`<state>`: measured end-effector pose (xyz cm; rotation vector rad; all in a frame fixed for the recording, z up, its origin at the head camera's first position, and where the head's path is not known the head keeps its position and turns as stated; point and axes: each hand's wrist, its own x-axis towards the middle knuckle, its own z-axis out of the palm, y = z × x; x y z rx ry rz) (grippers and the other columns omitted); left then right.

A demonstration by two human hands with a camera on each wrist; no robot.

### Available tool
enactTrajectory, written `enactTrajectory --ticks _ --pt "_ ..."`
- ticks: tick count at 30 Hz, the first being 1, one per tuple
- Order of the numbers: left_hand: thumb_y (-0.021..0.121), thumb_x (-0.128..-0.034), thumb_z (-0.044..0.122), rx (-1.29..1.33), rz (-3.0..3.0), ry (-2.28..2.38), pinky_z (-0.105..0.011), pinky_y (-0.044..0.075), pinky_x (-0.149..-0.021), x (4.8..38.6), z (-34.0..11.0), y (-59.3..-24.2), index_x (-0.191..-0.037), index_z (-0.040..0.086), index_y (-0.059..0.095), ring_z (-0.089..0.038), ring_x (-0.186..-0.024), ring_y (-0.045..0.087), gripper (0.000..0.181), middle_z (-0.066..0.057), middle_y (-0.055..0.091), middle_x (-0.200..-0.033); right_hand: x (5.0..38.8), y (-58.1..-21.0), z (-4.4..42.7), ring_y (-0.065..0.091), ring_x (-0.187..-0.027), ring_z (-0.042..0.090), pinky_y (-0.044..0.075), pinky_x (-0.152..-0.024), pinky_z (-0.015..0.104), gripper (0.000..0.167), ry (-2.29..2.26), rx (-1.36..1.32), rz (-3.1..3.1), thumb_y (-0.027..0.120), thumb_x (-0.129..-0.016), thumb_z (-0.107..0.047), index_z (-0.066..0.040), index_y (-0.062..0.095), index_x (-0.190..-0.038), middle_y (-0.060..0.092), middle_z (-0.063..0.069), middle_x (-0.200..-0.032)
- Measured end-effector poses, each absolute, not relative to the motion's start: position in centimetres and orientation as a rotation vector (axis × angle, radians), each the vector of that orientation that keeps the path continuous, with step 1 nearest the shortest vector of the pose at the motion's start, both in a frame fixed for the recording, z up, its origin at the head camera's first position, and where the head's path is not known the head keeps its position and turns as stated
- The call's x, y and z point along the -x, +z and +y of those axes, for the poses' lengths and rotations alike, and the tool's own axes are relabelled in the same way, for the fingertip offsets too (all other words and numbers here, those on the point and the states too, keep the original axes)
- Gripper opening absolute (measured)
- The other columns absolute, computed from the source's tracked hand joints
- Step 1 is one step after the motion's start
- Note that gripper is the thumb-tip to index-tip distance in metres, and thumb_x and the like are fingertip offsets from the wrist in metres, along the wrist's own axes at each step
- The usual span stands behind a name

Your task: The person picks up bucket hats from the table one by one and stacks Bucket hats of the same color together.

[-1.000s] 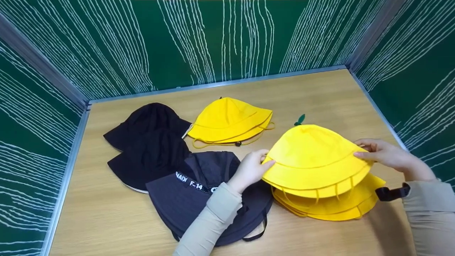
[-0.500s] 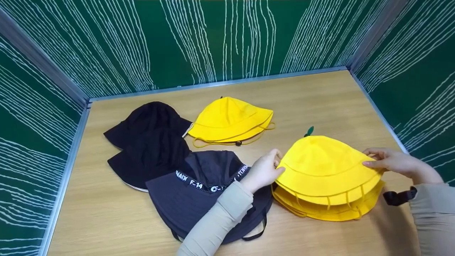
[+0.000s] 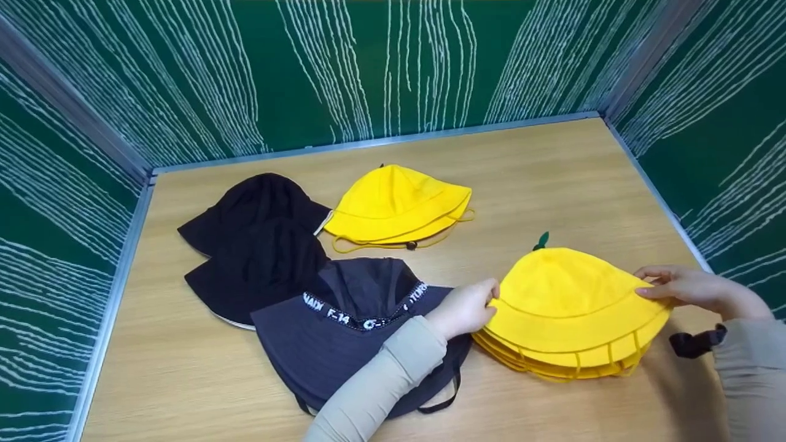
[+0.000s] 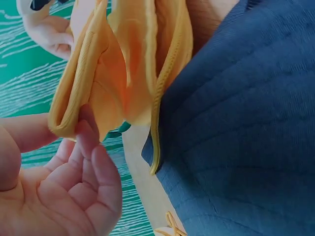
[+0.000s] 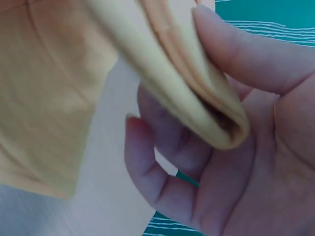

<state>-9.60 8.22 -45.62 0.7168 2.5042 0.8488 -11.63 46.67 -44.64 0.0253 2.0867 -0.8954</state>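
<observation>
A yellow bucket hat (image 3: 568, 288) with a green sprout on its crown is held by both hands at the right of the table, over another yellow hat (image 3: 522, 363) mostly hidden beneath it. My left hand (image 3: 465, 309) pinches the brim's left side; the left wrist view shows thumb and fingers on the folded brim (image 4: 74, 93). At the opposite side my right hand (image 3: 694, 288) pinches the brim, its fold lying between thumb and fingers in the right wrist view. A dark grey wide-brimmed hat (image 3: 331, 350) with a lettered band lies under my left forearm.
Two black hats (image 3: 255, 276) overlap at the left of the wooden table (image 3: 153, 368). Behind the grey hat sits another yellow hat (image 3: 393, 205) with a cord. Green panels (image 3: 417, 67) with white lines stand along the back and sides.
Both hands have moved down and to the right with the sprouted yellow hat. It now covers most of the yellow hat below, with only the lower edges showing.
</observation>
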Motion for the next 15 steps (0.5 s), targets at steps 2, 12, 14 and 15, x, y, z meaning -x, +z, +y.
enactTrajectory --ticks 2,12,14,15 --pt "0.058 -0.0914 0.010 -0.730 2.505 0.777 -0.017 0.042 -0.067 9.4 8.7 -45.5 -0.104 0.010 0.053 -0.011 -0.074 0.049 0.014 -0.001 0.057 -0.085 11.5 -45.0 46.9 0.049 -0.102 0.023 0.043 -0.088 0.038 0.041 -0.905 -0.052 2.073 0.054 -0.095 -0.036 -0.005 0.050 -0.122 0.056 0.004 -0.112" --pt "0.061 -0.0883 0.011 -0.753 2.480 0.644 -0.018 0.045 -0.078 9.1 9.1 -46.2 -0.110 0.012 0.054 -0.011 -0.083 0.055 0.023 -0.002 0.065 -0.096 10.9 -46.0 46.9 0.048 -0.104 0.024 0.041 -0.088 0.037 0.041 -0.937 -0.054 2.065 0.055 -0.094 -0.037 -0.005 0.053 -0.119 0.056 0.003 -0.112" --pt "0.061 -0.0877 0.011 -0.765 2.484 0.659 -0.018 0.046 -0.078 9.1 9.0 -46.3 -0.111 0.011 0.054 -0.012 -0.083 0.056 0.024 -0.002 0.065 -0.097 10.9 -45.8 46.9 0.051 -0.100 0.024 0.041 -0.087 0.038 0.040 -0.941 -0.041 2.069 0.053 -0.095 -0.035 -0.003 0.052 -0.119 0.059 0.003 -0.108" --pt "0.061 -0.0873 0.010 -0.770 2.484 0.673 -0.018 0.046 -0.078 9.1 9.0 -46.2 -0.111 0.011 0.054 -0.012 -0.082 0.056 0.025 -0.003 0.066 -0.097 10.9 -45.8 46.9 0.052 -0.098 0.023 0.041 -0.086 0.038 0.040 -0.943 -0.039 2.069 0.053 -0.096 -0.035 -0.002 0.052 -0.119 0.060 0.003 -0.106"
